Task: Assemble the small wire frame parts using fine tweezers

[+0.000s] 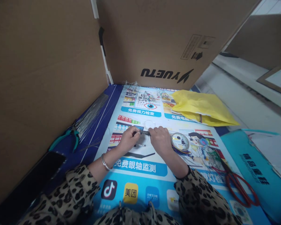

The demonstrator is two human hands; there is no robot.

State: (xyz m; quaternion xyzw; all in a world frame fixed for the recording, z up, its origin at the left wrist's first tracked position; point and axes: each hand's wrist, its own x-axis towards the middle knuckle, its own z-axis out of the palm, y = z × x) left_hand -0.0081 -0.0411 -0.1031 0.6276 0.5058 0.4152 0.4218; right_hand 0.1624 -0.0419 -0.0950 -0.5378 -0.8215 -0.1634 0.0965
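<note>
Both hands meet over a printed poster mat. My left hand, with a silver bangle on its wrist, is closed in a pinch on a thin dark stick-like piece that runs across to my right hand, whose fingers are also closed on its other end. A clear round lens lies just beyond the fingers. A long dark spectacle arm rests on the mat below the hands. Both sleeves are leopard print.
Cardboard walls stand left and behind. Metal wires and teal pliers lie left, a black phone nearer. A yellow bag lies far right. A tape roll, red scissors and a teal bag lie right.
</note>
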